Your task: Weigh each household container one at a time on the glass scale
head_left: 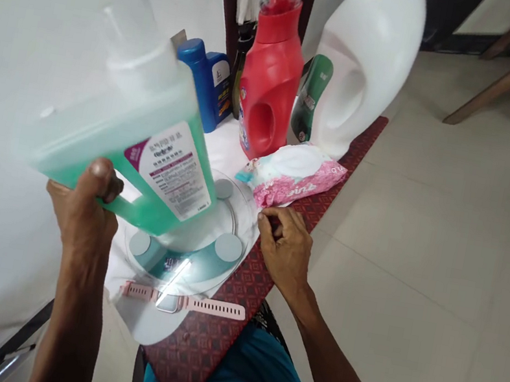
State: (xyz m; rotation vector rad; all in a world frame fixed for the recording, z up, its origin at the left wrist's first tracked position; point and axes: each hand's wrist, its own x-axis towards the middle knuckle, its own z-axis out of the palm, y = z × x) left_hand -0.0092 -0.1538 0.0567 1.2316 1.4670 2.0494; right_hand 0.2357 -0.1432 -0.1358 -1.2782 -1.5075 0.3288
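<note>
Head view, read from my remote station. The left hand [93,199] has its grip clenched around the handle of a translucent jug [184,113] with green liquid in its lower part. I log the jug as tilted, its neck toward the upper left of my view, a white-and-purple label facing me. Its neck and cap are blurred.

Jug position: in the left hand, over the round glass scale [203,261]. Whether its lower corner touches the glass, I cannot tell. The scale's display is lit, with glare beside it; I cannot read the digits.

Right hand [288,243]: fingers loosely curled, thumb near the forefinger, at the edge of the bench [205,333]. I cannot tell whether that grip encloses anything. The hand is just beside a soft pink-and-white pack [299,179], which lies in front of the larger bottles.

At the far end I note, left to right: a blue bottle [202,83], a red bottle [269,68] with a clear cap, and a large white bottle [388,50] with a handle, all upright. Near the scale's closest rim lies a pink-strapped watch [166,302], strap spread out lengthwise. The bench surface shows a red pattern; pale floor [423,247] extends to its right.
</note>
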